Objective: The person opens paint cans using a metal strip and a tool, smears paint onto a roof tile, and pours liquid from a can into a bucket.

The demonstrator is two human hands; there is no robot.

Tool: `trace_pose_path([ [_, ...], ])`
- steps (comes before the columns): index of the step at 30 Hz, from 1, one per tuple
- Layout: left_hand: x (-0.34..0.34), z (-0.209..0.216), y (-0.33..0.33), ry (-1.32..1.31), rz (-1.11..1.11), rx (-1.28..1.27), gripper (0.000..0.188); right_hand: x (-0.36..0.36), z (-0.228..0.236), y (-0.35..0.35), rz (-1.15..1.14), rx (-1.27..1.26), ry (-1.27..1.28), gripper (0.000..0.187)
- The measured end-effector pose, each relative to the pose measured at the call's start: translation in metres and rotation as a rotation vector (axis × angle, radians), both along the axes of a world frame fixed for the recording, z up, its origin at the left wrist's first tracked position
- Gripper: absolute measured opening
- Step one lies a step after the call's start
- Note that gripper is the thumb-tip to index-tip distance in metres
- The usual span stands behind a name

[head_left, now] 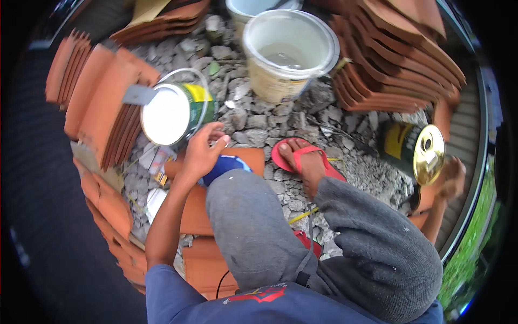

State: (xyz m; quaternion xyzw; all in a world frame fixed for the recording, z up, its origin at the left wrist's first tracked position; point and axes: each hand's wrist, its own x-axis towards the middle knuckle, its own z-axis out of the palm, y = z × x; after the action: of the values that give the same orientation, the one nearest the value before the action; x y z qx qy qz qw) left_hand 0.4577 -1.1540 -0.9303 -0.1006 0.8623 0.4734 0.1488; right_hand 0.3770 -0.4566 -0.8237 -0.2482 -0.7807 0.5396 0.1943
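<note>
My left hand (206, 144) is just beside a green and yellow paint can (200, 102), near the lower part of its side. Its fingers are loosely bent, thumb apart, and nothing shows in them. The can has a bright white top and a raised wire handle; a flat grey blade (139, 95) reaches over its rim. At the far right, my right hand (453, 177) is close by a tilted dark green can (399, 141) with a shiny gold end. That hand is blurred with its fingers curled, and I cannot tell whether it grips the can.
A white bucket (288, 81) stands on gravel ahead, with another bucket (240, 8) behind it. Stacks of orange roof tiles (399, 59) rise at right and left. A blue cloth (226, 166) lies by my knee, and my foot in a red flip-flop (302, 156) rests on the stones.
</note>
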Motion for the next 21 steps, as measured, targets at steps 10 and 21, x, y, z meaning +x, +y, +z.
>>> trace_pose_path([
  [10, 0.198, -0.008, 0.005, -0.106, 0.600, -0.304, 0.051, -0.027, 0.055, -0.328, 1.294, 0.405, 0.110, 0.031],
  [21, 0.216, -0.094, 0.028, -0.066, 0.181, -0.470, 0.032, -0.028, -0.177, -0.532, 2.102, 0.634, 0.007, 0.018],
])
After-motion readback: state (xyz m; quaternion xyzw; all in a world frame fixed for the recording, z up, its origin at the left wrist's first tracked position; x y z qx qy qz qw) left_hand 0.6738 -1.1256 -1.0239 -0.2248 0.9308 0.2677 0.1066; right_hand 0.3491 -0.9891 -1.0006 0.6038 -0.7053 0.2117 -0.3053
